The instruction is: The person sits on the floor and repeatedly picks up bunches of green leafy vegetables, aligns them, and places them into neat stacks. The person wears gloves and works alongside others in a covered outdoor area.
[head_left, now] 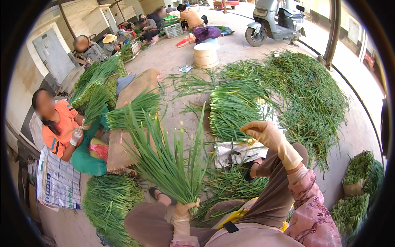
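My left hand (184,209), in a pale rubber glove, is closed round the base of an upright bunch of garlic chives (168,160). The leaves fan out upward and to the left. My right hand (265,136), gloved the same way, is raised to the right of the bunch and apart from it. Its fingers are bent together at the tips; whether anything thin is between them, I cannot make out. Just beyond the right hand lies a thick stack of garlic chives (232,109), over a white sack (238,153).
Loose green leaves (308,99) form a large heap at the right. A pile of chives (111,201) sits at lower left. A person in orange (61,123) holds a bunch at left, beside a brown mat (138,90). Farther off stand a round tub (205,56) and a scooter (275,20).
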`<state>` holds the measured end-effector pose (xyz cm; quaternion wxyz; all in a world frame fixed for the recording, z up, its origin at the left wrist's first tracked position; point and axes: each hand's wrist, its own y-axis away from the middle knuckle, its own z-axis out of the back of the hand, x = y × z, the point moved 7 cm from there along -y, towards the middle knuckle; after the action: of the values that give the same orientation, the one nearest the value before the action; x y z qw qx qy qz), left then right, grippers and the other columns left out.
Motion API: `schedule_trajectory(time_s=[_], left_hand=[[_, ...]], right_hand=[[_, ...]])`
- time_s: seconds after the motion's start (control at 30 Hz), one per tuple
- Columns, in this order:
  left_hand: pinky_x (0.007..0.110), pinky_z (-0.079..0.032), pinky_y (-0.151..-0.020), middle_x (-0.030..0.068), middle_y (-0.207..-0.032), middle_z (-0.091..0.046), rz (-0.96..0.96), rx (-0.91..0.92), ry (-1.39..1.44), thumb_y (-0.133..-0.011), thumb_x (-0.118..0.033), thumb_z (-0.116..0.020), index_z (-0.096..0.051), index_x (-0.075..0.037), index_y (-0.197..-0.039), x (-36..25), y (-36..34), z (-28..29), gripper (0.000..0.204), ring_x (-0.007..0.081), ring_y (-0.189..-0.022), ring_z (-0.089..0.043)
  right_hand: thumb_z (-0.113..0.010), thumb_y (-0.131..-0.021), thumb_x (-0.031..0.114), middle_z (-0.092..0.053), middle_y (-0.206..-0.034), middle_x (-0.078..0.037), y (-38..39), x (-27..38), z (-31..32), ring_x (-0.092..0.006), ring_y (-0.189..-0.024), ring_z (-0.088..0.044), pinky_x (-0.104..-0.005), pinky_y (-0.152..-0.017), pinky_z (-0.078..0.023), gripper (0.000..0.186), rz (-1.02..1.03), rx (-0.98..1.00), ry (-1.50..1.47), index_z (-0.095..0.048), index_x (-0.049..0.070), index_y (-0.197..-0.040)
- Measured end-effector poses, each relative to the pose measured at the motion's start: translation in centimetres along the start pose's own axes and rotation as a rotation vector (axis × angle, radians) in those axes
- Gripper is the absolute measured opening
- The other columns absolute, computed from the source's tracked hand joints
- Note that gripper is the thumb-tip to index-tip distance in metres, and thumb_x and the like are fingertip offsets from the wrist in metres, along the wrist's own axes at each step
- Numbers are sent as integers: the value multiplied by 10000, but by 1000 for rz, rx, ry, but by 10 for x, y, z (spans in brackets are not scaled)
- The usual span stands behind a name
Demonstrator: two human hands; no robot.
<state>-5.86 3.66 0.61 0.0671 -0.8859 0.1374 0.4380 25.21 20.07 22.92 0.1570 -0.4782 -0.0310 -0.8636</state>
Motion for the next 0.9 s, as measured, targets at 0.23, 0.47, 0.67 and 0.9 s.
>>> schedule_trajectory(time_s=[0.23,0.47,0.67,0.9], left_hand=[[304,-443,-658,86,-786,-596,124,-111,-135,-753,-131,-703,-594,28,-885,-12,0,-24,234,183,-712,-553],[271,-490,-626,89,-846,-621,160,-75,-289,-745,-52,-697,-567,53,-1004,-12,-4,-32,309,189,-731,-597],[275,-495,-696,79,-934,-630,227,-157,-220,-718,2,-718,-570,22,-1059,-10,3,-34,373,173,-784,-609],[285,-493,-691,70,-938,-628,234,-80,-233,-704,-10,-729,-570,22,-1060,7,4,-20,392,170,-779,-605]], right_hand=[[-608,-865,148,-650,-1077,-101,-13,104,34,-239,-1065,-584,-341,-918,-462,183,510,-12,-915,-667,38,-998],[-650,-825,269,-663,-1058,-83,-91,119,-38,-268,-1033,-585,-375,-898,-451,262,423,605,416,-695,70,-989],[-676,-800,332,-684,-996,-46,-66,72,-143,-194,-897,-616,-334,-779,-486,363,258,1342,725,-673,65,-1046],[-633,-790,118,-671,-774,-52,-56,83,-167,-128,-637,-544,-282,-570,-439,135,480,1158,392,-673,51,-899]])
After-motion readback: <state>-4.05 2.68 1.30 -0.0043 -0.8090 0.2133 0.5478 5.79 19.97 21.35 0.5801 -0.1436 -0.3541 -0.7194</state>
